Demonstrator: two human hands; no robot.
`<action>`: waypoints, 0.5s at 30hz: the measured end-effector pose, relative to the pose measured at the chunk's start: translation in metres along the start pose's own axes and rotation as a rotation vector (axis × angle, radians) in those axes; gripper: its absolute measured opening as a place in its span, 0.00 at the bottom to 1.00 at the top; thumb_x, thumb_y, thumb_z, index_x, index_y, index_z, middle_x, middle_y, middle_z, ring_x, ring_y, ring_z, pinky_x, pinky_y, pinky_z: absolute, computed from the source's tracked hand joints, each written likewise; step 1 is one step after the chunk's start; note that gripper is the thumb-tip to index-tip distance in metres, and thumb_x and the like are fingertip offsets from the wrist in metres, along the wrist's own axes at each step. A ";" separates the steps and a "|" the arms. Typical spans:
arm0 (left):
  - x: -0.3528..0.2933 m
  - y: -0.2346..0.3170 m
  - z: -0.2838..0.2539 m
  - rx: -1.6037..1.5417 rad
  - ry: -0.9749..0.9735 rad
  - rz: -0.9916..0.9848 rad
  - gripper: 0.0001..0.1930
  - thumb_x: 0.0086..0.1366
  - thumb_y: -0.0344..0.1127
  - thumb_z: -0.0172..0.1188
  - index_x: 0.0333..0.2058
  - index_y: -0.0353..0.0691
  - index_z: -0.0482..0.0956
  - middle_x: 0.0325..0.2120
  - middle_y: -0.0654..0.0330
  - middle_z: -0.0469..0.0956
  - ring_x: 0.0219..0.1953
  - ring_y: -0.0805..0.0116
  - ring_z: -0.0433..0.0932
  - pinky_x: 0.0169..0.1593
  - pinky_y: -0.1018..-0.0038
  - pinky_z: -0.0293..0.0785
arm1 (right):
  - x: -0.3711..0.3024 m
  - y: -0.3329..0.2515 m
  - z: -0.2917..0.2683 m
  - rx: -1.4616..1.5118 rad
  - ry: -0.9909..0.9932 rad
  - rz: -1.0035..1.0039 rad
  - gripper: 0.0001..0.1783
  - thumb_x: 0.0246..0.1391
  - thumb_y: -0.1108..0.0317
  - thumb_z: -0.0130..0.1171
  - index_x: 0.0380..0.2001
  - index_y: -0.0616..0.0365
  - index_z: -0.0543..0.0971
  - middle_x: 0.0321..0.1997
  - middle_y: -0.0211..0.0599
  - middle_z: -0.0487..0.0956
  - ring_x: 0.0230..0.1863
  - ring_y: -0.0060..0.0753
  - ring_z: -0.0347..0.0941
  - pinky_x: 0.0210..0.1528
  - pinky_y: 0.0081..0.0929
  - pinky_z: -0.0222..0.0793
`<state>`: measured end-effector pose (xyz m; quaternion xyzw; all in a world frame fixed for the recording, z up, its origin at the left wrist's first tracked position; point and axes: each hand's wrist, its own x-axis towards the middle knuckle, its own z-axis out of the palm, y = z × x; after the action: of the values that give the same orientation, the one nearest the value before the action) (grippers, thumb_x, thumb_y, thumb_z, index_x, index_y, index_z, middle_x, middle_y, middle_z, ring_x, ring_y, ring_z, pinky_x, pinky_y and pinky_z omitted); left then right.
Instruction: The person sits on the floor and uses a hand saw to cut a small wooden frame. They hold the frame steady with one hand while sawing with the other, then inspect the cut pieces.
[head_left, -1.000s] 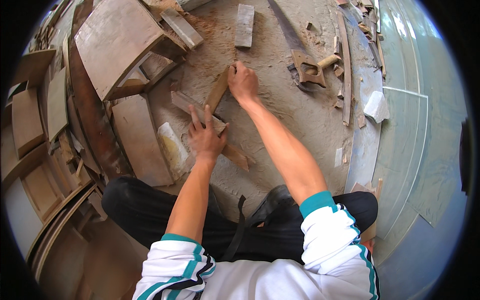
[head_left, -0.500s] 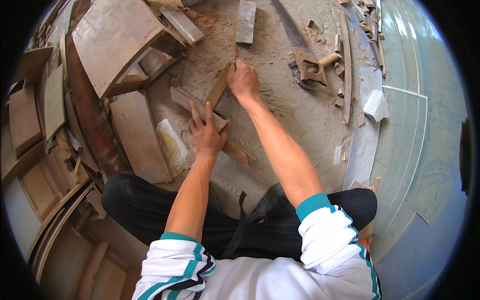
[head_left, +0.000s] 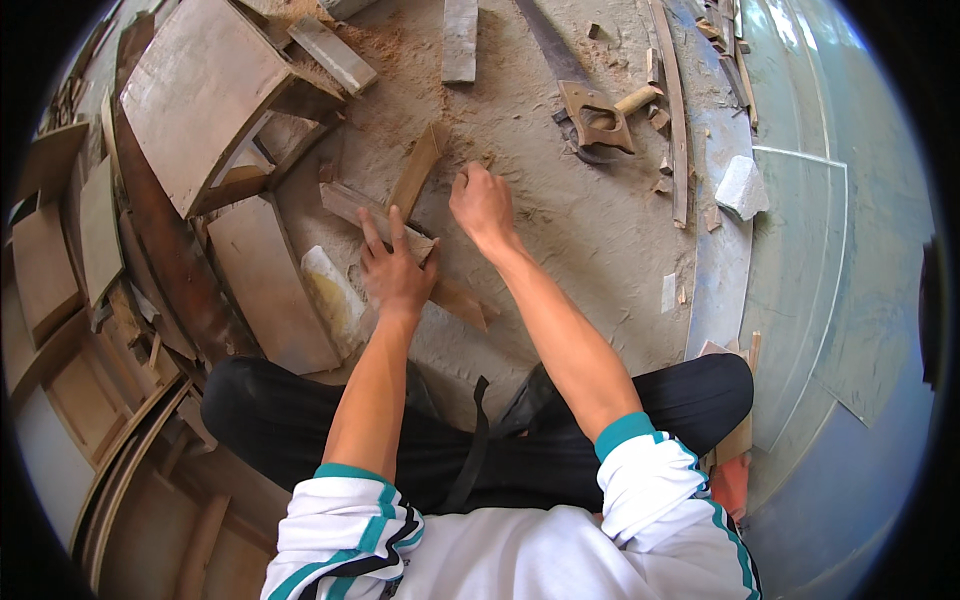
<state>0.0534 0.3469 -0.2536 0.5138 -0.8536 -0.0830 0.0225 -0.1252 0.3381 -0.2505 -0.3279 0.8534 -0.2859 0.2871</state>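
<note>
My left hand (head_left: 396, 275) bears down on a short grey-brown wooden block (head_left: 345, 203), with its fingers stretched over the top and the thumb at the near end. Beneath that block, crossing it, lies a longer brown wood strip (head_left: 416, 172); its lower end shows past my left hand. To the strip's right, my right hand (head_left: 482, 205) is closed with the fingertips pinched together, apart from the wood. Whatever may be between those fingertips is too small or hidden to make out.
A handsaw (head_left: 595, 115) lies at the upper right, near a long thin strip (head_left: 672, 120) and small offcuts. Another block (head_left: 460, 42) sits straight ahead. On the left are a wooden box-like piece (head_left: 205, 95) and a flat panel (head_left: 270, 280). Glass sheets (head_left: 800, 290) lie on the right.
My right hand has come away from the upper end of the brown strip, moving nearer to me. My left hand remains on the block. The whole view has shifted slightly.
</note>
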 end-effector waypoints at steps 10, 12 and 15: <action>0.000 0.001 0.000 -0.025 0.001 -0.007 0.46 0.60 0.60 0.66 0.72 0.53 0.54 0.73 0.42 0.45 0.56 0.35 0.71 0.53 0.48 0.74 | 0.062 -0.024 0.009 0.035 0.128 -0.167 0.11 0.60 0.70 0.53 0.31 0.69 0.78 0.26 0.65 0.80 0.31 0.66 0.81 0.37 0.54 0.76; 0.000 0.001 -0.001 -0.021 -0.016 -0.010 0.47 0.60 0.60 0.66 0.72 0.53 0.54 0.73 0.40 0.46 0.55 0.36 0.72 0.54 0.49 0.74 | 0.066 -0.024 0.013 0.022 0.137 -0.188 0.10 0.59 0.71 0.54 0.30 0.70 0.78 0.26 0.65 0.79 0.31 0.66 0.81 0.37 0.54 0.76; 0.000 0.001 -0.002 -0.023 -0.024 -0.018 0.48 0.60 0.59 0.66 0.72 0.53 0.53 0.73 0.39 0.46 0.55 0.37 0.72 0.55 0.50 0.73 | 0.067 -0.029 0.010 -0.024 0.070 -0.172 0.11 0.59 0.69 0.54 0.30 0.69 0.78 0.28 0.64 0.80 0.33 0.65 0.80 0.40 0.53 0.75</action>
<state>0.0531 0.3470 -0.2519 0.5202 -0.8481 -0.0990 0.0174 -0.1485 0.2685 -0.2582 -0.3932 0.8350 -0.3104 0.2277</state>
